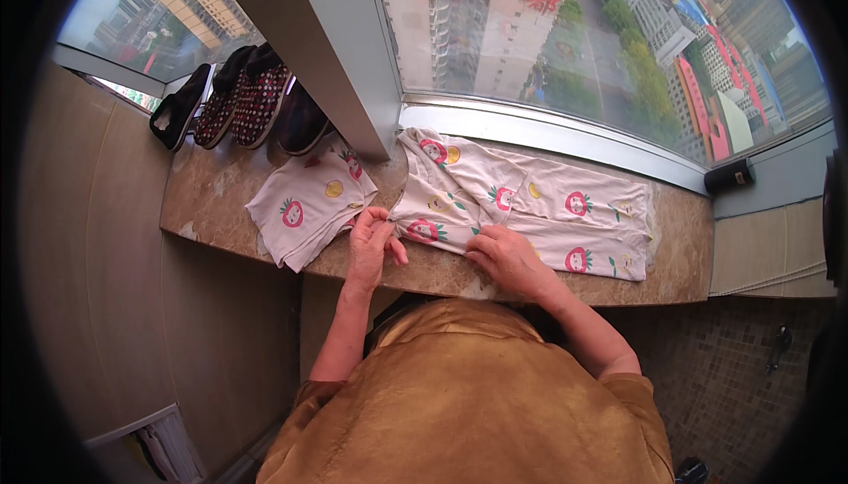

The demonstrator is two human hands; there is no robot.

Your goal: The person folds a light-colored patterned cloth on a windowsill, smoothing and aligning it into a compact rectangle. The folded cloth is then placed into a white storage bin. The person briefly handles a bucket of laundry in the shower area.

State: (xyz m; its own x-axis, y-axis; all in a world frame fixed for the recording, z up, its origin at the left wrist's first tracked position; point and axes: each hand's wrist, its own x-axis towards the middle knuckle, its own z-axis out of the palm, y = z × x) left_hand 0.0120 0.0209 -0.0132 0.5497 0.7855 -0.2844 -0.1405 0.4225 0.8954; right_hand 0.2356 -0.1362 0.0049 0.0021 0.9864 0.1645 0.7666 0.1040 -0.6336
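A pale pink garment with a red and yellow fruit print (556, 206) lies spread lengthwise on the brown marble-patterned sill, partly folded over itself near its middle. At its near left edge my left hand (369, 244) pinches the cloth between thumb and forefinger, the other fingers curled loosely. My right hand (511, 261) is closed on the garment's near edge around the middle, fingers bent down and its thumb hidden. To the left of my left hand lies a smaller folded garment (305, 206) in the same print, apart from the larger one.
Several dark shoes (252, 100), some dotted, lean at the sill's far left corner. A grey window post (331, 38) rises between the two panes. The marble sill (685, 250) ends near my body. A small black cylinder (730, 177) sits by the right window corner.
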